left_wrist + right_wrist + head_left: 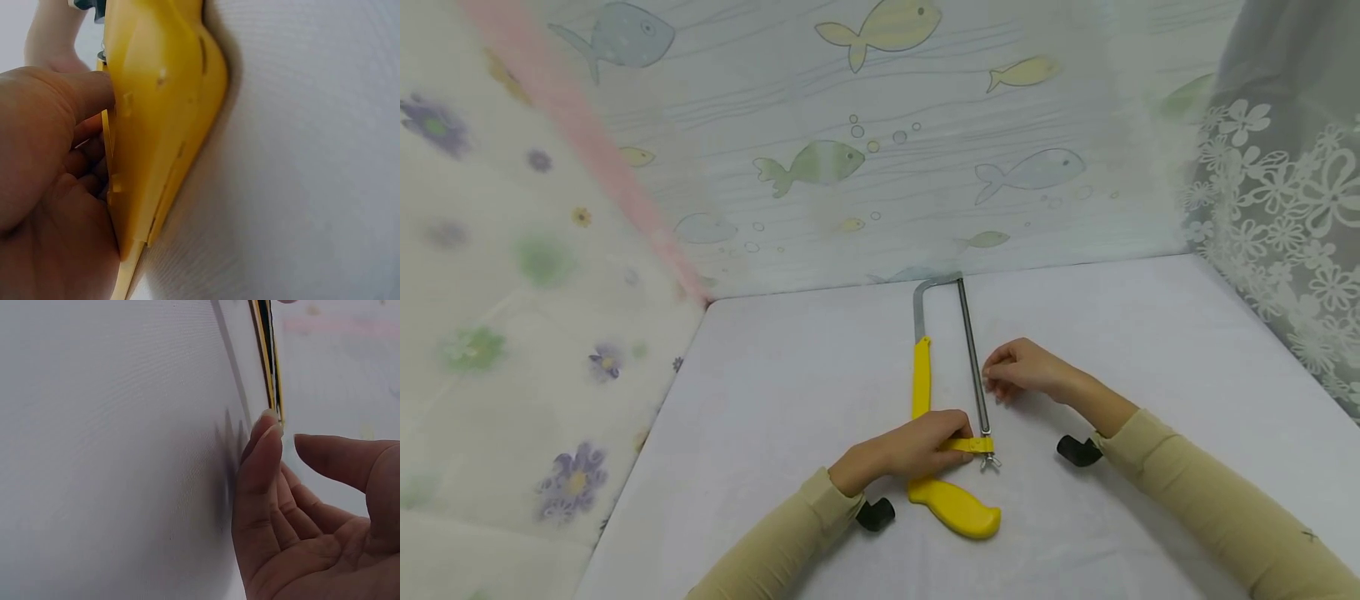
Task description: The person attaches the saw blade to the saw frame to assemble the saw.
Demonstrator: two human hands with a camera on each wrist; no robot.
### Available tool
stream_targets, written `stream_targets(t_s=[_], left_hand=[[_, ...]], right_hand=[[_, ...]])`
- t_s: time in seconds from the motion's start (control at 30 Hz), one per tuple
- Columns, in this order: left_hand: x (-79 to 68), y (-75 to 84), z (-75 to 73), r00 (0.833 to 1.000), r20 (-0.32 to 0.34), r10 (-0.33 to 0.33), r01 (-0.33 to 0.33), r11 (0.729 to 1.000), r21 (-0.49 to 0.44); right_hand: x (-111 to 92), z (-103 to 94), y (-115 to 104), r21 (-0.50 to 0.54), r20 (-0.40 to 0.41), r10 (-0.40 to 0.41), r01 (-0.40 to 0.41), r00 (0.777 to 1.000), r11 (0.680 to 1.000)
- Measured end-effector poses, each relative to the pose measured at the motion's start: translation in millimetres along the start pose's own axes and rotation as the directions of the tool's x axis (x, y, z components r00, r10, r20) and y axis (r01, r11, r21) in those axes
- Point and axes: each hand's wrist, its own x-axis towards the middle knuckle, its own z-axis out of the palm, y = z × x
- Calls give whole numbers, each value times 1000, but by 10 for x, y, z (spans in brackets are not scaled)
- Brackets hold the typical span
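Observation:
A hacksaw [922, 379] with a yellow handle lies on the white cloth, its grey front end pointing away from me. My left hand [921, 446] grips its yellow frame near the lower crosspiece, above the handle. Beside that crosspiece sits a metal wing nut [990, 461]. In the left wrist view the thumb presses near the yellow handle [156, 106], while part of the fingers is hidden behind it. Just right of the long dark blade [971, 350] is my right hand [1026, 371], its fingers loosely bent. The right wrist view shows a gap between thumb [350, 459] and fingertips, with nothing held.
White cloth [790, 375] covers the table. A fish-print curtain [715, 150] hangs along its back edge, with a flower-print sheet [535, 333] on the left and grey lace [1285, 208] on the right. Black wrist pieces [876, 514] show beneath the cuffs.

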Motion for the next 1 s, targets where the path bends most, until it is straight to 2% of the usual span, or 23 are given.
stream_targets(t_s=[0.27, 0.73, 1.0], left_hand=[[-10, -13, 11, 1000, 8, -10, 10, 1000, -10], [-11, -9, 14, 999, 13, -29, 30, 999, -31], [17, -46, 29, 1000, 4, 3, -3, 1000, -4]], right_hand=[[-127, 8, 3, -86, 23, -12, 14, 1000, 996], [-370, 59, 8, -108, 85, -30, 39, 996, 993], [-516, 121, 21, -89, 184, -59, 76, 981, 993]])
